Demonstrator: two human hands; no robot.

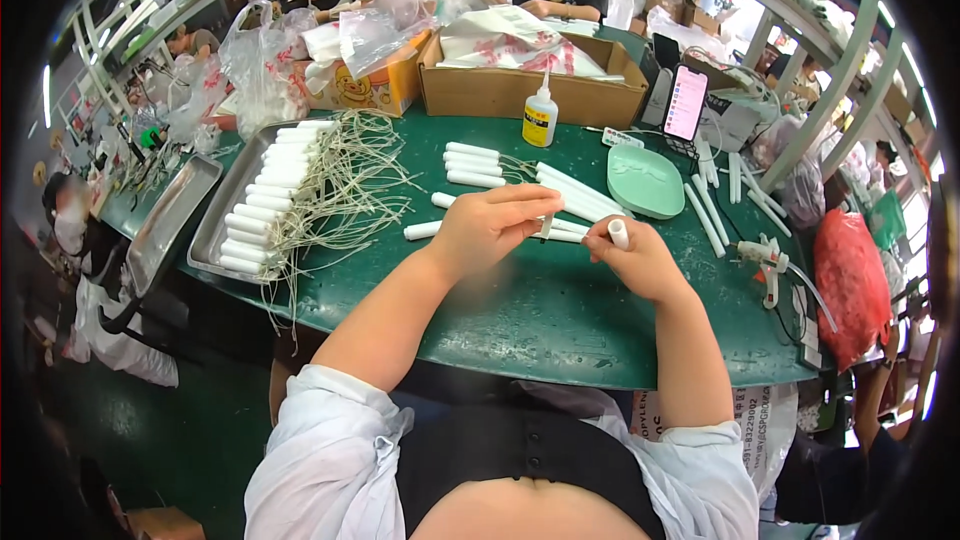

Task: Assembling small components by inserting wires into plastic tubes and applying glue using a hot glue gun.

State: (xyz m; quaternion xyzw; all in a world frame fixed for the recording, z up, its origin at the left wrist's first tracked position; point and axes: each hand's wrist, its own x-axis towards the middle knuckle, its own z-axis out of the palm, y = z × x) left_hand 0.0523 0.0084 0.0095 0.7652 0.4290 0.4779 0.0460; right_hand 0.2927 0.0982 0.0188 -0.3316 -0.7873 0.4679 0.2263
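Observation:
Over the middle of the green table, my right hand (640, 258) is closed round a white plastic tube (618, 232), its open end tipped up. Just left of it, my left hand (495, 227) pinches a small pale strip-like piece (547, 227) whose kind is too small to tell. Behind the hands lie short white cylinders (472, 165) with thin wires and several long white tubes (580, 192). At the left, a metal tray (203, 242) holds rows of white cylinders (262, 208), their pale wires (350, 180) trailing over its right side.
A glue bottle (540, 117) stands upright behind the tubes, beside a mint-green dish (645, 183). A lit phone (685, 103) stands farther back. At the right are a glue gun (765, 258) and a red bag (850, 285). Cardboard boxes (530, 90) line the back; two people sit beyond.

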